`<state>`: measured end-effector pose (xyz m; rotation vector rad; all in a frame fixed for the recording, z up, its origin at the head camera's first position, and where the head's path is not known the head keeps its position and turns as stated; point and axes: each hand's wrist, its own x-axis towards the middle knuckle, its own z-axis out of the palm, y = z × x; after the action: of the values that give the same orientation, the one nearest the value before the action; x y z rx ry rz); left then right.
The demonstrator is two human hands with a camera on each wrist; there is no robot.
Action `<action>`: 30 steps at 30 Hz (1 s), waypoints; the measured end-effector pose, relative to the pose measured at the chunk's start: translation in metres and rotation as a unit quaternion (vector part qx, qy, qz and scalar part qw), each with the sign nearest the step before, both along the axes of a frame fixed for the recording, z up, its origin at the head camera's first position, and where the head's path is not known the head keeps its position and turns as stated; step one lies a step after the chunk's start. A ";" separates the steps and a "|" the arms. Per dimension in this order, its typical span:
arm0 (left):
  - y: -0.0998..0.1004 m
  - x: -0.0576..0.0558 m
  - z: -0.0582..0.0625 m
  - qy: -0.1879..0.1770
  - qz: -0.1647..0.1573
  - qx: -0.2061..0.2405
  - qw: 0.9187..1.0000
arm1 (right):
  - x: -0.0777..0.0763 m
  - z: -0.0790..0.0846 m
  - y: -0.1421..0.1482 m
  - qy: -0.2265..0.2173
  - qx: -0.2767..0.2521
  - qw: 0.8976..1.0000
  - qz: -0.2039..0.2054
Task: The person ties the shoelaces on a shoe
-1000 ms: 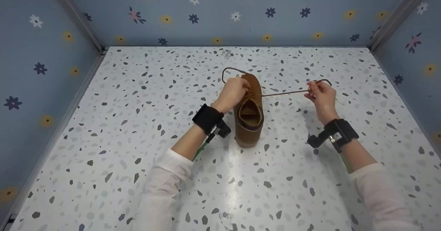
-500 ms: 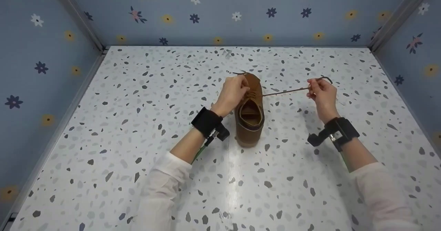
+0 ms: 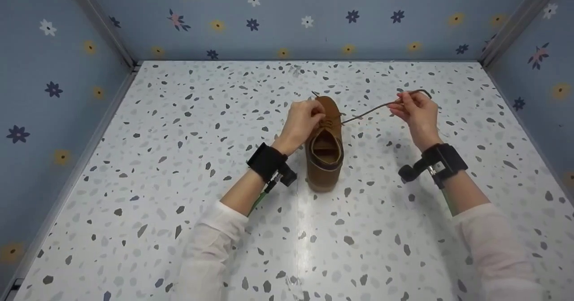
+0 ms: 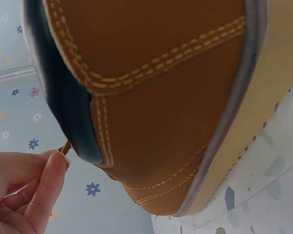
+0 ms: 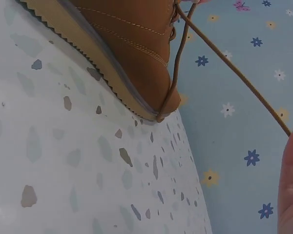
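A brown lace-up shoe (image 3: pixel 323 179) stands on the tabletop, toe pointing away from me. Over its lacing, my left hand (image 3: pixel 299 124) pinches a brown lace between thumb and finger; in the left wrist view the pinched lace (image 4: pixel 65 147) shows just beyond the shoe's dark-lined opening. To the right, my right hand (image 3: pixel 421 115) is raised and holds the other lace (image 3: pixel 370 111), which runs in a gentle curve from the shoe, its end looping above the knuckles. The right wrist view shows a hanging length of shoelace (image 5: pixel 177 63) lying down over the toe.
The speckled white tabletop (image 3: pixel 179 256) spreads around the shoe. Blue flowered panels stand at the back (image 3: pixel 287 32), the left (image 3: pixel 31 108) and the right (image 3: pixel 545 94). Both wrists carry black camera straps.
The lace loop left of the toe has been drawn in until only a short tip shows. My right hand has risen slightly, and its taut lace now sags. The left hand has barely moved.
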<state>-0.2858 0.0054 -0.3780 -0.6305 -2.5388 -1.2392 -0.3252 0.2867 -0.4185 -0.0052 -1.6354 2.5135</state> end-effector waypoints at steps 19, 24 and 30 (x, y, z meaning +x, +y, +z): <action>-0.003 0.000 -0.003 0.041 -0.022 -0.010 0.999 | 0.018 0.058 -0.044 0.051 -0.040 0.998 0.022; -0.003 0.000 -0.004 0.039 -0.023 -0.012 0.999 | 0.013 0.065 -0.055 0.060 -0.045 0.997 0.027; -0.003 0.000 -0.003 0.055 -0.021 -0.016 0.998 | 0.005 0.073 -0.074 0.078 -0.031 0.996 0.042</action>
<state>-0.2859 0.0019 -0.3814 -0.7426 -2.4715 -1.1449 -0.3202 0.2131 -0.3459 0.2510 -1.5275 2.5516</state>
